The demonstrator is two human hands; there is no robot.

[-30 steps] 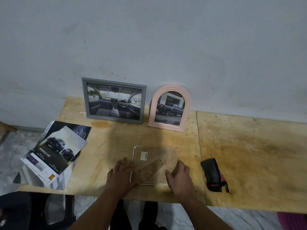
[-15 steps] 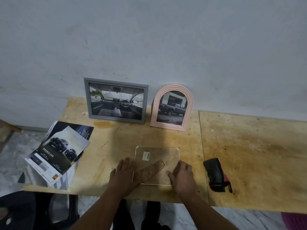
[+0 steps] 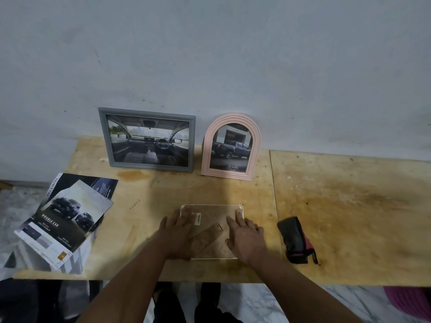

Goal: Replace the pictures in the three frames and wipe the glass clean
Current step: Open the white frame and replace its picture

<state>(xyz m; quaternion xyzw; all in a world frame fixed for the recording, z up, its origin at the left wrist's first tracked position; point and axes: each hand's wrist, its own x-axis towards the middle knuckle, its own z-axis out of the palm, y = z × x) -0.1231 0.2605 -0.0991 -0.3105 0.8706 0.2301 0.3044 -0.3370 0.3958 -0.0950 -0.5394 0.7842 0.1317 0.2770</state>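
Head view: a clear acrylic frame [image 3: 211, 231] lies flat near the plywood tabletop's [image 3: 338, 217] front edge. The left hand [image 3: 179, 236] and right hand [image 3: 246, 238] press on it, fingers straight and spread. A grey frame [image 3: 147, 139] and pink arched frame [image 3: 231, 148] stand at the back edge; brochures [image 3: 65, 220] overhang the left edge; a black pouch [image 3: 295, 242] lies right.

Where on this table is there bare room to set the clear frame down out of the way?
The right board, beyond the black pouch, is bare to its far edge. A smaller patch lies between the brochures and the left hand. The back by the wall is crowded with the grey frame and pink frame.
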